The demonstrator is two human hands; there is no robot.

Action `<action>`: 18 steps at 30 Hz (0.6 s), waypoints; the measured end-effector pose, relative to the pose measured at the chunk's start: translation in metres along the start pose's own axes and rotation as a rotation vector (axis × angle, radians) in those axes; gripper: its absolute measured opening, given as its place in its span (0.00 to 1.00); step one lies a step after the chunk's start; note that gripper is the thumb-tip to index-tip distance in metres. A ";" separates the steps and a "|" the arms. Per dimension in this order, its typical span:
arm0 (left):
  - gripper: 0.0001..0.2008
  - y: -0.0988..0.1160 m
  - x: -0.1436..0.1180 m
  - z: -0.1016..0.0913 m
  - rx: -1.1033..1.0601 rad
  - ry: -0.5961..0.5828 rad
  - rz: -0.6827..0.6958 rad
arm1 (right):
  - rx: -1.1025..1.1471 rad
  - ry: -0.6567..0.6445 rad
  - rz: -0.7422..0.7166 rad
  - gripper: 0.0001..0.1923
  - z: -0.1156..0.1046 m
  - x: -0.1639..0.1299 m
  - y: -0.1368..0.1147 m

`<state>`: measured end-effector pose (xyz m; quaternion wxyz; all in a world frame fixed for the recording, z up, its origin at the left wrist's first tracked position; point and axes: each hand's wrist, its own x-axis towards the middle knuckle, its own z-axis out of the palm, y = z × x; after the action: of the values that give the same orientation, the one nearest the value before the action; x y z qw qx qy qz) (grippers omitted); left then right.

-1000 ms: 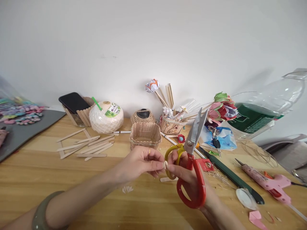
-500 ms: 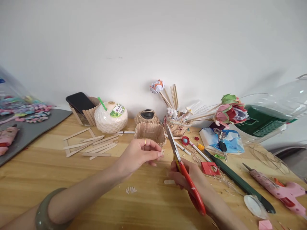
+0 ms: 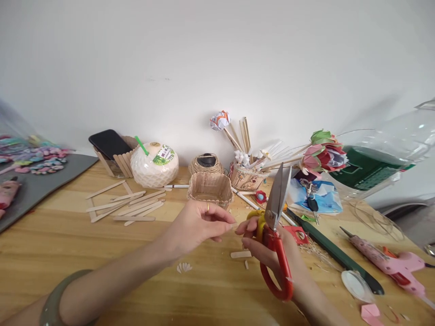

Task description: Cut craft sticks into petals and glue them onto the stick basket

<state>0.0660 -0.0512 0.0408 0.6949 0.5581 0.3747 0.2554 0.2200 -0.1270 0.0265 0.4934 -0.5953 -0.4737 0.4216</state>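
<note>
My left hand (image 3: 200,226) is closed in a pinch above the table, its thumb and forefinger pressed together. Whatever sits between those fingertips is too small to make out. Facing it from the right, my right hand (image 3: 258,244) grips scissors (image 3: 277,226) with one red and one yellow handle loop, blades pointing up and slightly parted. Its fingertips reach toward my left fingertips. Just behind my left hand stands a small scallop-edged wooden box (image 3: 209,185). Below the hands lie a few petal-shaped slivers (image 3: 184,268), a cut stick end (image 3: 240,254) and a small chip (image 3: 246,264).
Craft sticks (image 3: 136,208) lie scattered at left, near a wrapped coconut (image 3: 154,165) and a phone (image 3: 110,145) in a stick holder. Twine (image 3: 205,164) and paper flowers (image 3: 324,154) stand behind. A green-handled tool (image 3: 333,246) and pink glue gun (image 3: 390,267) lie at right.
The scissors have turned in my right hand from slanting up-left to nearly upright, tips now to the right. My right fingers have come nearer my left fingertips. A small chip shows on the table.
</note>
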 end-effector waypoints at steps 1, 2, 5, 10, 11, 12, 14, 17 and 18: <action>0.04 -0.001 -0.001 0.001 0.025 -0.011 -0.002 | 0.010 0.001 -0.002 0.09 0.000 0.000 0.000; 0.05 -0.002 -0.001 0.002 0.050 -0.025 -0.002 | 0.014 0.000 -0.004 0.09 0.000 -0.001 -0.001; 0.05 -0.007 -0.003 0.005 0.105 -0.065 0.017 | 0.016 0.001 -0.011 0.09 0.000 -0.002 -0.001; 0.03 -0.011 -0.003 0.007 0.125 -0.077 0.068 | -0.008 0.006 0.013 0.10 0.001 -0.003 -0.002; 0.03 -0.011 -0.003 0.008 0.125 -0.081 0.064 | -0.018 0.011 0.016 0.10 0.001 -0.003 -0.002; 0.03 -0.010 -0.003 0.008 0.125 -0.084 0.055 | -0.026 0.015 0.019 0.11 0.000 -0.003 -0.002; 0.03 -0.010 -0.003 0.009 0.119 -0.094 0.040 | -0.034 0.022 0.020 0.11 0.000 -0.003 -0.003; 0.05 -0.010 -0.004 0.009 0.110 -0.120 0.024 | -0.035 0.015 0.016 0.12 0.000 -0.004 -0.002; 0.06 -0.010 -0.004 0.009 0.116 -0.125 0.021 | -0.034 0.008 0.012 0.13 0.000 -0.004 -0.001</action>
<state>0.0700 -0.0623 0.0329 0.6807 0.6163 0.3387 0.2051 0.2190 -0.1305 0.0280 0.4826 -0.6082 -0.4753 0.4140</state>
